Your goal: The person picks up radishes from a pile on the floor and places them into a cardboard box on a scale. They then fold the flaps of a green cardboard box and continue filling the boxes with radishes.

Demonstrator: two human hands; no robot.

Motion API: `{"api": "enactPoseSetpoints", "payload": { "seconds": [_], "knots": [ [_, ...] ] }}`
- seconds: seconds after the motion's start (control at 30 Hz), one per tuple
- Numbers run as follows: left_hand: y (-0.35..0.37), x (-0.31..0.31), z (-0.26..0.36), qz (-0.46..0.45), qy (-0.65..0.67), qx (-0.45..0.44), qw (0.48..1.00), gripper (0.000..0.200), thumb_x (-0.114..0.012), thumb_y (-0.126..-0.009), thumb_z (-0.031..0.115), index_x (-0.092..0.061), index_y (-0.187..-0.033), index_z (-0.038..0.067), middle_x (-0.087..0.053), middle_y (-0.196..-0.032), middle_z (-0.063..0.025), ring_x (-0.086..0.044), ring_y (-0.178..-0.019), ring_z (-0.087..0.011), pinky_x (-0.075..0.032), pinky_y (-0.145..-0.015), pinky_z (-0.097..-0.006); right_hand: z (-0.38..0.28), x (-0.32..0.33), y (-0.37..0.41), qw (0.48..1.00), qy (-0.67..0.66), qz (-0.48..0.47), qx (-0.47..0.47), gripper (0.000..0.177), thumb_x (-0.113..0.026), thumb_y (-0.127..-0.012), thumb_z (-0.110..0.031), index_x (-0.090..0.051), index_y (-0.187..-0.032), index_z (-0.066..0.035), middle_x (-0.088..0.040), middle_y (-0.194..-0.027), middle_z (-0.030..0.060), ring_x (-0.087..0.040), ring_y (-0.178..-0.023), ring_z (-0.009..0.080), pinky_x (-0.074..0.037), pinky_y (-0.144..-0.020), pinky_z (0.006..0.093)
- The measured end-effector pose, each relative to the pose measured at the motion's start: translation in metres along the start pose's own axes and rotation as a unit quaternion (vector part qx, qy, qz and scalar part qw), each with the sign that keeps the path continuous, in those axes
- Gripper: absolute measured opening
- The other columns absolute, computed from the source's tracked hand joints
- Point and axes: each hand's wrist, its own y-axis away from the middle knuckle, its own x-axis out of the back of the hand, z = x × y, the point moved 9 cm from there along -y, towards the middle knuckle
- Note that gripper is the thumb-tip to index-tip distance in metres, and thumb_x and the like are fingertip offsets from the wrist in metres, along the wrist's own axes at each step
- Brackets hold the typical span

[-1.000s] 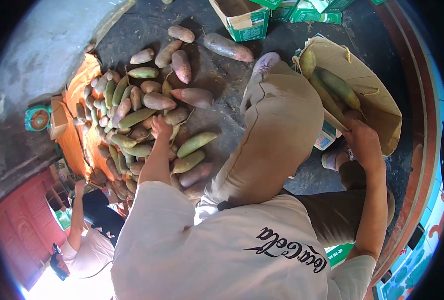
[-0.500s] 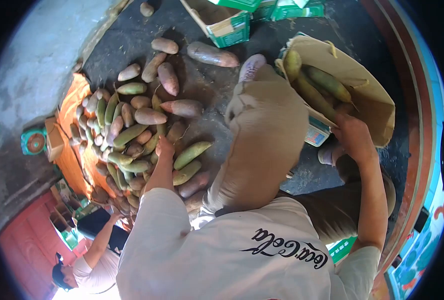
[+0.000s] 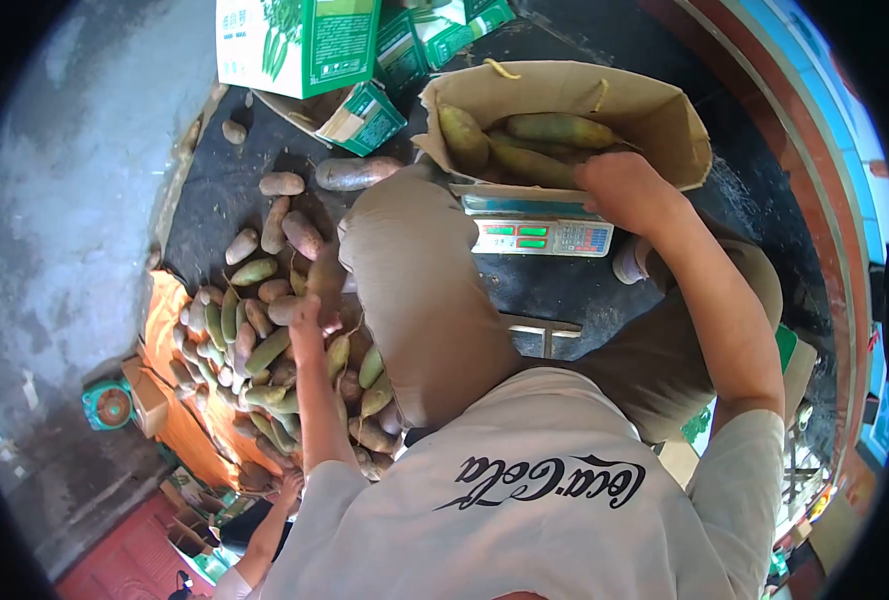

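My left hand [image 3: 307, 318] is in the pile of radishes [image 3: 265, 350], its fingers curled on a reddish radish [image 3: 333, 322] that they largely cover. A rounder brown-red radish [image 3: 285, 310] lies beside it. My right hand [image 3: 630, 190] is closed over the near rim of an open cardboard box [image 3: 675, 120], with fingertips inside by the end of a green radish [image 3: 535, 165]. Another green radish [image 3: 560, 130] lies behind that one. The box rests on a weighing scale [image 3: 545, 237] with lit green displays.
Green-and-white cartons [image 3: 345, 45] stand at the upper left, by a large reddish radish [image 3: 358, 173]. An orange sheet [image 3: 170, 310] and a green fan [image 3: 110, 404] lie along the wall. Another person's arm [image 3: 265, 540] reaches in at the lower left. My knee [image 3: 415, 270] is between pile and box.
The view has turned and shifted, showing more of the scale and cartons. My left hand has moved farther forward over the pile. My right hand stays at the box's near rim.
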Motion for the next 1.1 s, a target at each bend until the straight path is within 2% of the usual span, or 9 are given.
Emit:
{"api": "enactPoseSetpoints", "payload": {
  "seconds": [0.17, 0.23, 0.4, 0.53, 0.63, 0.73, 0.83, 0.93, 1.1],
  "knots": [
    [0.051, -0.055, 0.184, -0.012, -0.115, -0.206, 0.972, 0.042, -0.057, -0.089, 0.037, -0.058, -0.104, -0.002, -0.064, -0.082, -0.0113, -0.059, -0.069, -0.0173, -0.047, -0.067, -0.0299, 0.004, 0.011, 0.003, 0.999, 0.004, 0.037, -0.006, 0.011, -0.06, -0.074, -0.009, -0.064, -0.083, -0.003, -0.066, -0.085, 0.0133, -0.064, -0.086, 0.0308, -0.051, -0.075, 0.0404],
    [0.063, -0.079, 0.244, -0.015, -0.21, -0.326, 0.922, 0.046, -0.056, -0.088, 0.04, -0.058, -0.101, -0.003, -0.063, -0.078, -0.0109, -0.058, -0.068, -0.0175, -0.044, -0.071, -0.0307, 0.006, 0.01, 0.006, 0.999, 0.006, 0.027, -0.021, 0.012, -0.06, -0.074, -0.01, -0.065, -0.084, -0.004, -0.066, -0.086, 0.0134, -0.064, -0.087, 0.0306, -0.051, -0.075, 0.0401],
    [0.111, -0.178, 0.331, -0.055, -0.279, -0.38, 0.88, 0.039, -0.062, -0.084, 0.033, -0.06, -0.099, -0.003, -0.064, -0.075, -0.011, -0.061, -0.069, -0.0163, -0.046, -0.07, -0.0293, 0.021, 0.02, 0.017, 0.998, -0.006, 0.026, -0.059, 0.016, -0.062, -0.076, -0.015, -0.067, -0.087, -0.004, -0.066, -0.088, 0.0138, -0.064, -0.088, 0.0302, -0.052, -0.075, 0.04],
    [0.119, -0.254, 0.334, -0.16, -0.38, -0.351, 0.841, 0.043, -0.064, -0.082, 0.033, -0.06, -0.105, -0.003, -0.066, -0.081, -0.0144, -0.065, -0.071, -0.0182, -0.048, -0.07, -0.0302, 0.042, 0.049, 0.037, 0.991, -0.043, 0.051, -0.112, 0.019, -0.063, -0.08, -0.019, -0.069, -0.09, -0.004, -0.067, -0.094, 0.0139, -0.064, -0.092, 0.0301, -0.052, -0.077, 0.0399],
    [0.11, -0.303, 0.319, -0.149, -0.477, -0.446, 0.742, 0.046, -0.064, -0.082, 0.034, -0.059, -0.109, -0.003, -0.065, -0.089, -0.0167, -0.066, -0.071, -0.0163, -0.05, -0.067, -0.0281, 0.06, 0.058, 0.047, 0.984, -0.057, 0.091, -0.139, 0.021, -0.063, -0.082, -0.023, -0.068, -0.089, -0.004, -0.067, -0.092, 0.0143, -0.064, -0.092, 0.0303, -0.051, -0.078, 0.0404],
    [0.111, -0.347, 0.296, -0.199, -0.506, -0.423, 0.724, 0.056, -0.066, -0.083, 0.037, -0.053, -0.118, -0.005, -0.065, -0.094, -0.0127, -0.062, -0.064, -0.0183, -0.049, -0.068, -0.0268, 0.07, 0.062, 0.054, 0.98, -0.065, 0.112, -0.154, 0.023, -0.063, -0.082, -0.025, -0.067, -0.088, -0.004, -0.067, -0.089, 0.0146, -0.063, -0.091, 0.0307, -0.05, -0.079, 0.0409],
    [0.115, -0.377, 0.271, -0.348, -0.338, -0.248, 0.839, 0.044, -0.064, -0.082, 0.03, -0.058, -0.112, -0.003, -0.065, -0.103, -0.02, -0.066, -0.085, -0.0248, -0.05, -0.076, -0.0315, 0.073, 0.069, 0.058, 0.977, -0.073, 0.112, -0.164, 0.023, -0.063, -0.082, -0.026, -0.067, -0.087, -0.003, -0.067, -0.088, 0.0151, -0.063, -0.09, 0.0311, -0.051, -0.078, 0.0411],
    [0.106, -0.396, 0.259, -0.377, -0.324, -0.333, 0.801, 0.041, -0.063, -0.083, 0.026, -0.058, -0.113, -0.002, -0.066, -0.104, -0.0183, -0.066, -0.084, -0.0267, -0.05, -0.076, -0.0324, 0.073, 0.072, 0.061, 0.977, -0.07, 0.127, -0.158, 0.024, -0.062, -0.082, -0.026, -0.067, -0.086, -0.003, -0.067, -0.087, 0.0158, -0.064, -0.089, 0.0316, -0.051, -0.077, 0.0413],
    [0.111, -0.361, 0.293, -0.268, -0.301, -0.482, 0.778, 0.034, -0.061, -0.084, 0.023, -0.06, -0.111, 0.001, -0.068, -0.097, -0.0156, -0.067, -0.084, -0.0227, -0.051, -0.075, -0.0319, 0.071, 0.073, 0.062, 0.976, -0.086, 0.119, -0.163, 0.024, -0.062, -0.083, -0.026, -0.068, -0.088, -0.003, -0.067, -0.091, 0.0153, -0.064, -0.091, 0.031, -0.051, -0.077, 0.0409]
  ]
}}
